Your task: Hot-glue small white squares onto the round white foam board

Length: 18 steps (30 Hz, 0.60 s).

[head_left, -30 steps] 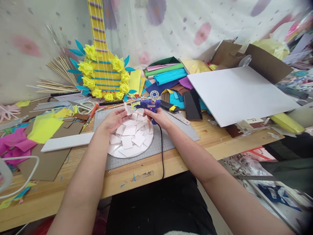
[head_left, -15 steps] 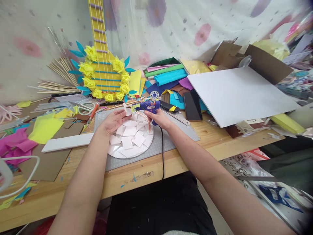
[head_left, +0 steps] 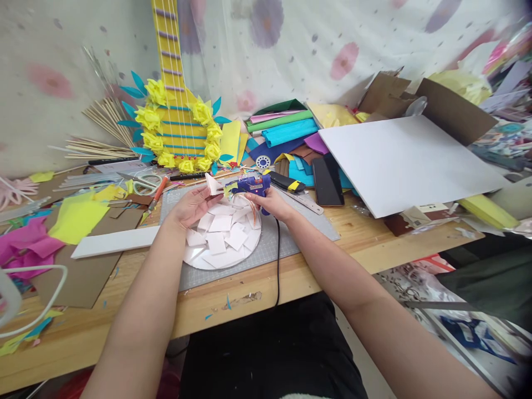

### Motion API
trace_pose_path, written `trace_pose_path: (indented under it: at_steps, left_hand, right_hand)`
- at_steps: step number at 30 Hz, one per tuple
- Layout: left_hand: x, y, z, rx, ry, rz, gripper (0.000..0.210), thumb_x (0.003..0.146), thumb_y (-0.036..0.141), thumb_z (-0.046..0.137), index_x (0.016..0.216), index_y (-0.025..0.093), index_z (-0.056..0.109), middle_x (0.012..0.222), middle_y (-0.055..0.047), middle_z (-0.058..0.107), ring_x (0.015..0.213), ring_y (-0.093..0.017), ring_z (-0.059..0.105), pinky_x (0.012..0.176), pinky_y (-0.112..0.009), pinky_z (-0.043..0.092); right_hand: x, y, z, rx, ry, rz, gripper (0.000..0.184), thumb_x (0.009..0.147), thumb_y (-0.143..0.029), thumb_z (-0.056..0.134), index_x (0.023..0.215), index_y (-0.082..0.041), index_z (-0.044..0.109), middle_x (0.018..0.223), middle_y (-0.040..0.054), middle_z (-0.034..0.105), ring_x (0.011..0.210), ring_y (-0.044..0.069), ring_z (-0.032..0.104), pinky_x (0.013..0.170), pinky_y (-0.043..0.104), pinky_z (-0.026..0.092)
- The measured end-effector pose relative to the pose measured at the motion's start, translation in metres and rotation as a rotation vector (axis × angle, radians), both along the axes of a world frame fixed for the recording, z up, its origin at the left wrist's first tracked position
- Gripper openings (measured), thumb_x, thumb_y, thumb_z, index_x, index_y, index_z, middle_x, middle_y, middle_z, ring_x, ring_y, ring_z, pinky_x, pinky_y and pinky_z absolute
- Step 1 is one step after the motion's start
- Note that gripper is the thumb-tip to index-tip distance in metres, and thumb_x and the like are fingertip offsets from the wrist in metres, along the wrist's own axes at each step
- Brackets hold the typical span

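Observation:
My left hand (head_left: 194, 206) pinches a small white foam piece (head_left: 213, 184) by its edge. In my right hand (head_left: 272, 202) is a blue hot glue gun (head_left: 249, 185), its nozzle pointing left at the foam piece. A strip of yellow-green material hangs near the nozzle, and a black cord runs down from the handle over the table edge. Below both hands lies a white round board (head_left: 233, 260) with several white square pieces (head_left: 220, 223) scattered on it. The board rests on a grey cutting mat (head_left: 299, 233).
Behind stands a yellow paper guitar (head_left: 183, 133) with yellow flowers. A phone (head_left: 327, 180), a box cutter (head_left: 286, 181) and a steel ruler (head_left: 307, 203) lie to the right, before a large white board (head_left: 407, 166). Scissors (head_left: 145, 184) and a white strip (head_left: 116, 242) are at left.
The glue gun has turned slightly and shifted a little left and down. The foam piece in my left hand has tilted and moved slightly left. The round board stays in place.

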State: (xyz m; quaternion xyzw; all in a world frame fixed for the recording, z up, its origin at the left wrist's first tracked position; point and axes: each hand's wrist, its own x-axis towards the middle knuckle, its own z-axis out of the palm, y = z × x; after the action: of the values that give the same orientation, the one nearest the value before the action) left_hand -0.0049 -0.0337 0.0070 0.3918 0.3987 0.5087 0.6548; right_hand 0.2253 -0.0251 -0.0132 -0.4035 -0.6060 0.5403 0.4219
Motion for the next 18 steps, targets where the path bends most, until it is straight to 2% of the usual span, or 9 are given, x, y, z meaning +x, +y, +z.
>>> trace_pose_path:
  at_steps: [7, 14, 18]
  left_hand:
    - [-0.0001, -0.0009, -0.0009, 0.012, 0.021, -0.003, 0.005, 0.078, 0.017, 0.071, 0.083, 0.016, 0.073, 0.095, -0.006, 0.075, 0.113, -0.021, 0.062, 0.105, -0.035, 0.045]
    - [0.0003, -0.0012, 0.0017, -0.038, -0.005, 0.016, 0.011, 0.083, 0.010, 0.063, 0.085, 0.012, 0.074, 0.094, -0.005, 0.075, 0.097, -0.016, 0.067, 0.101, -0.031, 0.049]
    - [0.0011, -0.0014, 0.0004, -0.012, 0.008, 0.007, 0.008, 0.081, 0.012, 0.067, 0.084, 0.014, 0.074, 0.096, -0.006, 0.074, 0.103, -0.018, 0.066, 0.100, -0.031, 0.049]
  right_hand:
    - [0.0022, 0.0032, -0.0022, -0.039, -0.012, -0.070, 0.047, 0.058, -0.061, 0.076, 0.072, -0.020, 0.060, 0.056, -0.0037, 0.050, 0.049, 0.008, 0.041, 0.046, 0.024, 0.036]
    - [-0.0024, -0.0021, 0.0021, 0.005, 0.033, -0.019, 0.044, 0.061, -0.057, 0.076, 0.079, -0.020, 0.063, 0.063, -0.0013, 0.056, 0.059, 0.012, 0.049, 0.054, 0.026, 0.043]
    - [-0.0031, -0.0007, 0.0019, -0.031, 0.014, -0.054, 0.041, 0.063, -0.056, 0.076, 0.076, -0.020, 0.062, 0.058, -0.0022, 0.052, 0.055, 0.011, 0.047, 0.051, 0.025, 0.041]
